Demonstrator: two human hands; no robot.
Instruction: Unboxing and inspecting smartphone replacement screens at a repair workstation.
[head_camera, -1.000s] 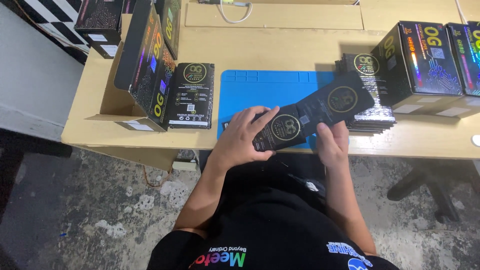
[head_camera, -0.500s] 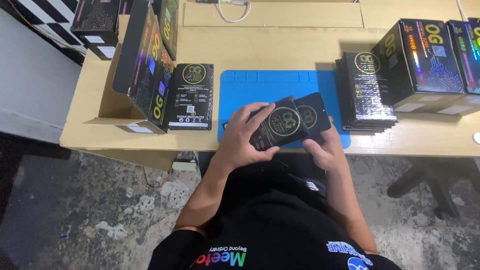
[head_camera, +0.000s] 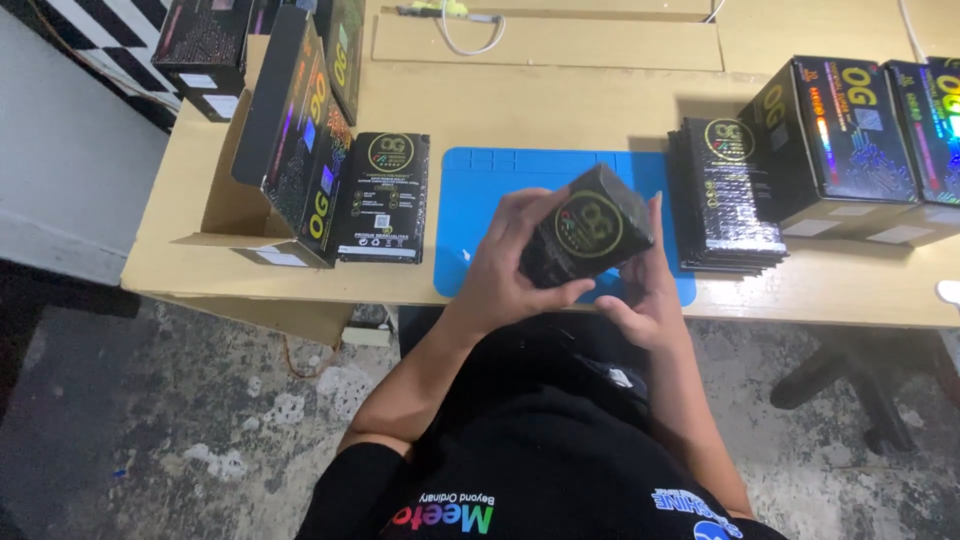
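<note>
While both hands work above the near edge of the blue mat (head_camera: 480, 200), a small black box (head_camera: 588, 228) with a gold ring mark on its face is held between them, tilted, clear of the table (head_camera: 600, 100). The left hand (head_camera: 510, 255) wraps the box's left side and underside, its grip closed on it with the thumb along the near edge. The right hand (head_camera: 640, 290) cups the right and near side, fingers pressed against the box, so its grip is closed on the same box.

Just right of the hands lies a stack of flat black sleeves (head_camera: 725, 200), and beyond it, at the far right, stand two larger glossy black cartons (head_camera: 850, 140). To the left, a flat black pack (head_camera: 385, 195) lies beside an open cardboard carton (head_camera: 240, 190) holding upright black packs.

Judging from the hold, the main risk is a slip: the box is glossy and tilted, and it hangs over the table's near edge, so a loosened grip could send it into the lap or onto the floor. Uneven squeezing from the two sides could also crease or dent its thin walls. A wide sweep of the right elbow might nudge the sleeve stack askew.
</note>
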